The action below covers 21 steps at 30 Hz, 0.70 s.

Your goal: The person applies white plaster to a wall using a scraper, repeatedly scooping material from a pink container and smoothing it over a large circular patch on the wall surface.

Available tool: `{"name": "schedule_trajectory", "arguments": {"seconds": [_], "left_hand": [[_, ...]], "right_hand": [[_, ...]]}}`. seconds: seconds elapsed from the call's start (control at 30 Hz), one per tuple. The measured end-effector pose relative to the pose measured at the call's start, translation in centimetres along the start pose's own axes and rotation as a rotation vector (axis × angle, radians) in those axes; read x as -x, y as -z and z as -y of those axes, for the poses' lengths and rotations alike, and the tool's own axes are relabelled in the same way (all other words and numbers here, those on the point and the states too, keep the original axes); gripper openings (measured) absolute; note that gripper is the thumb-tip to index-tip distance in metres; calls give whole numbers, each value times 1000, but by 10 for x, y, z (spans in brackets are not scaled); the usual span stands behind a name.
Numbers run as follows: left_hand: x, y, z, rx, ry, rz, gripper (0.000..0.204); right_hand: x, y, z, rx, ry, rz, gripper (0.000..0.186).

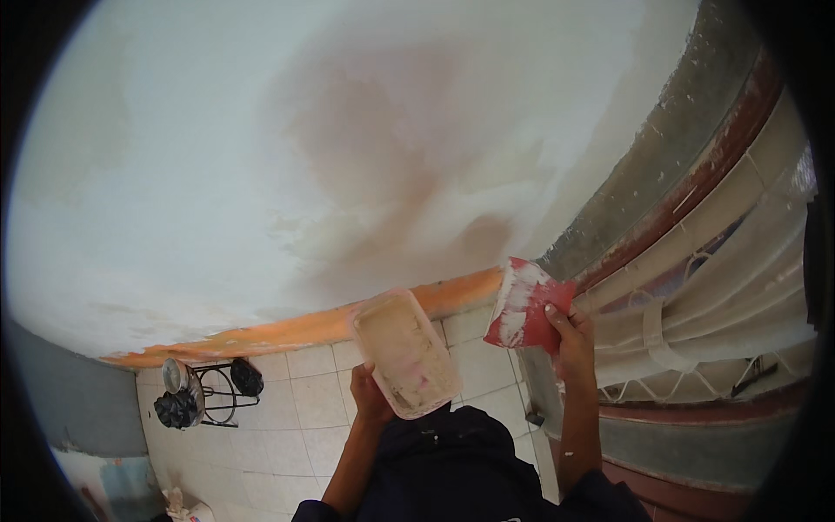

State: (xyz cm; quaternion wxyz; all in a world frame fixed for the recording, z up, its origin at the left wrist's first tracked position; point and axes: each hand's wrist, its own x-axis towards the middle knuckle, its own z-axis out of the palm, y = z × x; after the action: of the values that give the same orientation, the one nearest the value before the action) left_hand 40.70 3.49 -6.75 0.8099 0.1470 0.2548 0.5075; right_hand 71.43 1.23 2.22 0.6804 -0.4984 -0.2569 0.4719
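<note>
My left hand (370, 393) grips the lower left edge of a rectangular plastic tub (405, 352) with a pale pinkish rim. Beige paste coats its inside. On the right, my right hand (571, 341) is closed round the lower end of a red putty spreader (532, 306), thumb on its face. White filler smears much of the spreader's blade, which is held up apart from the tub. Beyond both hands rises a white wall (200, 174) with damp-looking brownish patches. An orange strip (287, 332) runs along its foot.
A black metal stool (222, 393) lies or stands on the tiled floor (287, 444) at left, with black plastic bags and a round container by it. To the right, a light curtain (722, 304) hangs in a window opening with a reddish frame. A grey wall (74, 391) closes the far left.
</note>
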Motion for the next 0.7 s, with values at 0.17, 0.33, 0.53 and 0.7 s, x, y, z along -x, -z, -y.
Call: {"name": "schedule_trajectory", "arguments": {"seconds": [0.17,0.33,0.53,0.7], "left_hand": [[-6,9,6,-8,30,89,73],[-10,-19,2,-105,-119,134,82],[-5,-1,-9,99,-82,221,79],[-2,10,-17,95,-77,181,78]], "right_hand": [[27,-46,51,412,58,32,16],[50,-79,45,560,277,93,12],[68,-117,29,718,314,185,13],[78,-159,7,863,238,268,14]]}}
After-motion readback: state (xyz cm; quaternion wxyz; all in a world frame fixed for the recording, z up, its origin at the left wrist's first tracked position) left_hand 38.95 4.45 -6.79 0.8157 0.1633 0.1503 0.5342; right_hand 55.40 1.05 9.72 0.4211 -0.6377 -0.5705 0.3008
